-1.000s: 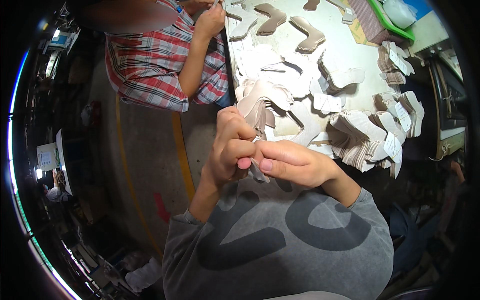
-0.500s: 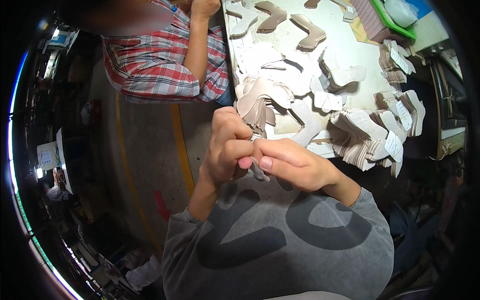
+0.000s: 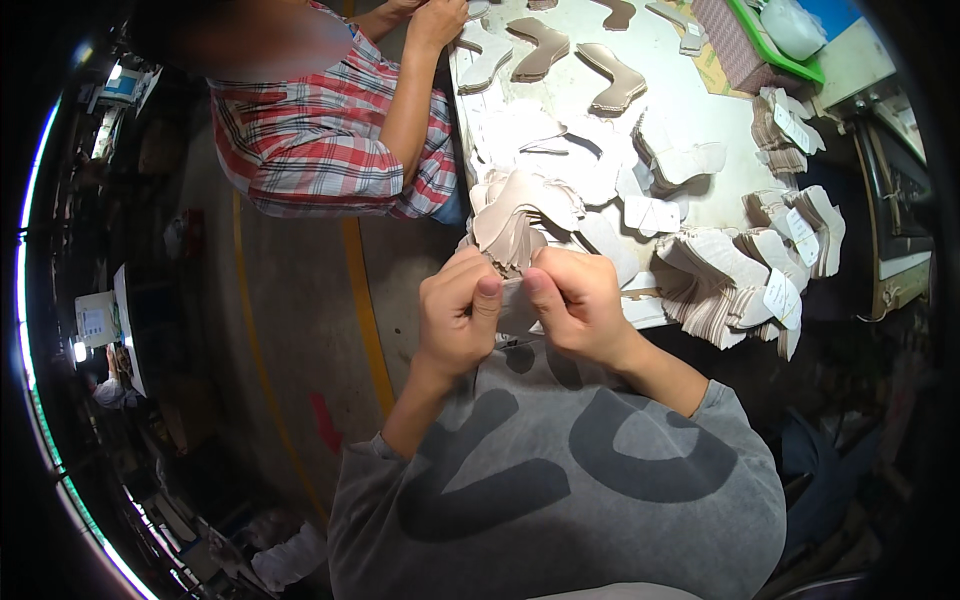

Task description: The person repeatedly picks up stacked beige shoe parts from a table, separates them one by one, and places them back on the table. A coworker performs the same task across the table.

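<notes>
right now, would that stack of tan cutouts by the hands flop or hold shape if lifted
Probably floppy: the tan cutouts are thin sheets that curl and fan at the edges. Likely light for their size. The loose pile may slide apart unless pinched, as both hands do.

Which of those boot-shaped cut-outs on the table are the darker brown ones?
The three brown boot-shaped pieces lying singly at the table's far end; the nearer ones are pale, mostly stacked, like the stack beyond both hands.

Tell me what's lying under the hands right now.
A pale cut piece is pinched between the left hand and right hand. Beneath them, the grey sweatshirt; its full shape is covered by the fingers.
</notes>
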`<state>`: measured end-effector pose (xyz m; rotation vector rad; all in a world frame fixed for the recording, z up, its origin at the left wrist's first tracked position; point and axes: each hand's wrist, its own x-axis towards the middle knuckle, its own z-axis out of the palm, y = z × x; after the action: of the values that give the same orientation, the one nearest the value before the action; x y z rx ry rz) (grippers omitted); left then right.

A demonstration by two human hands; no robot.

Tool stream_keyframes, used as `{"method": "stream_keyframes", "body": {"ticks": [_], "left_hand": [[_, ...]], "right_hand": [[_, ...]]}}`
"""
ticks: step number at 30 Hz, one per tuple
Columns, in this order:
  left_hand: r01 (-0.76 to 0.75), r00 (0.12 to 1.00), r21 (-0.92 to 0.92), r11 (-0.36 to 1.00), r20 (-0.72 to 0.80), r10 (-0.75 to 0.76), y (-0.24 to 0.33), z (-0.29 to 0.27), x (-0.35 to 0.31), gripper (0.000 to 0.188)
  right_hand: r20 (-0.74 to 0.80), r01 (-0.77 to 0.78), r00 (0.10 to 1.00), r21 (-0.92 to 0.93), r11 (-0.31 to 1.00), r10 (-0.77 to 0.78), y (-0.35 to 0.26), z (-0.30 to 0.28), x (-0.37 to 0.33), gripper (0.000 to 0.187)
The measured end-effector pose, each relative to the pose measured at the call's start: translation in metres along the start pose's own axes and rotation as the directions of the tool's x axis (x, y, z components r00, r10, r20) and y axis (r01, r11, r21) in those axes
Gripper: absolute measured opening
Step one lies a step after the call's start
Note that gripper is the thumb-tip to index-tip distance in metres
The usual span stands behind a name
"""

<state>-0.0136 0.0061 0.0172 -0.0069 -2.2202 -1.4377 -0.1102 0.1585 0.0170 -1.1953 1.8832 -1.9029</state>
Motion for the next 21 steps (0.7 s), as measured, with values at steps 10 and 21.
{"method": "stream_keyframes", "body": {"ticks": [10,21], "left_hand": [[-0.107,0.993,0.265,0.958,-0.011,0.114,0.015,0.009,-0.010,0.036],[-0.183,0.977,0.264,0.947,-0.056,0.205,0.011,0.009,-0.009,0.036]], "right_hand": [[0.035,-0.047,0.998,-0.028,0.998,0.048,0.001,0.009,-0.003,0.026],[0.090,0.120,0.990,-0.154,0.981,-0.107,0.011,0.014,-0.005,0.026]]}}
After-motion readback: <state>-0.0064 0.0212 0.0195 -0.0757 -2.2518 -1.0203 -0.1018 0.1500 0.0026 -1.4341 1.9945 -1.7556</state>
